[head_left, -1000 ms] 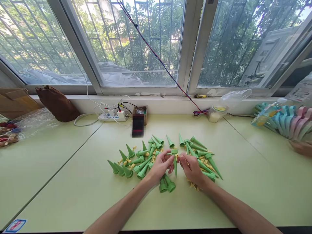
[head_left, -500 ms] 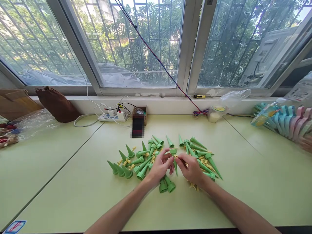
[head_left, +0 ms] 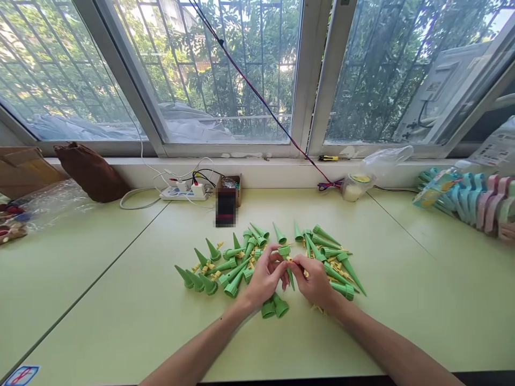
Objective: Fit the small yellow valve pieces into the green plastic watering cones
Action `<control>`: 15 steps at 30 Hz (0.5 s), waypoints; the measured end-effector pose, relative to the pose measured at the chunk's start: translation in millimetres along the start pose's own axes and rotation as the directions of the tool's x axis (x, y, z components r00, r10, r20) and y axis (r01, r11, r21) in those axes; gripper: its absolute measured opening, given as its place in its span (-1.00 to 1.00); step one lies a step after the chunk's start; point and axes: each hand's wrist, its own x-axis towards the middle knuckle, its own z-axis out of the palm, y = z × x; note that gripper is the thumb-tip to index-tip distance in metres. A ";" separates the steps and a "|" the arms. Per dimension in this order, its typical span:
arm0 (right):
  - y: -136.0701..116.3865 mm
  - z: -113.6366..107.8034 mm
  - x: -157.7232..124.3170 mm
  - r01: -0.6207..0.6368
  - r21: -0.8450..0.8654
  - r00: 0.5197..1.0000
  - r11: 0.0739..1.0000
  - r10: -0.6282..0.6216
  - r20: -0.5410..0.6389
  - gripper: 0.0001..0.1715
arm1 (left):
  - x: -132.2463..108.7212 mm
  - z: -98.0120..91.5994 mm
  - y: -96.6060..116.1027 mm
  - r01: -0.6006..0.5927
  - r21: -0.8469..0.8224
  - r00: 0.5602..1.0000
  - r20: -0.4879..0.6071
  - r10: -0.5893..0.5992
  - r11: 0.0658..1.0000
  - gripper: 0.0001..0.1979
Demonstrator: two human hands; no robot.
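Observation:
My left hand (head_left: pixel 264 276) and my right hand (head_left: pixel 314 281) meet over the middle of a pale green table (head_left: pixel 120 300). Together they pinch one green plastic cone spike (head_left: pixel 286 260), held point down, with a small yellow piece at my right fingertips. Several more green cone spikes (head_left: pixel 225 265) lie scattered to the left, and another heap of cone spikes (head_left: pixel 332 257) mixed with small yellow pieces lies to the right. Two cone spikes (head_left: pixel 274 307) lie just below my hands.
A power strip (head_left: pixel 183 191) with cables, a small dark box (head_left: pixel 227 203) and a brown pouch (head_left: pixel 92 171) sit near the window sill. A small jar (head_left: pixel 354 187) stands at the back right. Pastel packaged items (head_left: pixel 470 201) lie at the far right.
My hands have drawn slightly closer together around the green cone spike; my right fingers now press against it. The scene has shifted a little left.

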 end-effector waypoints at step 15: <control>4.5 -3.3 5.5 -0.045 -0.009 0.999 0.999 0.045 0.016 -0.63 | 3.6 0.4 -1.3 0.008 -0.031 0.994 -0.110 -0.011 0.999 -0.51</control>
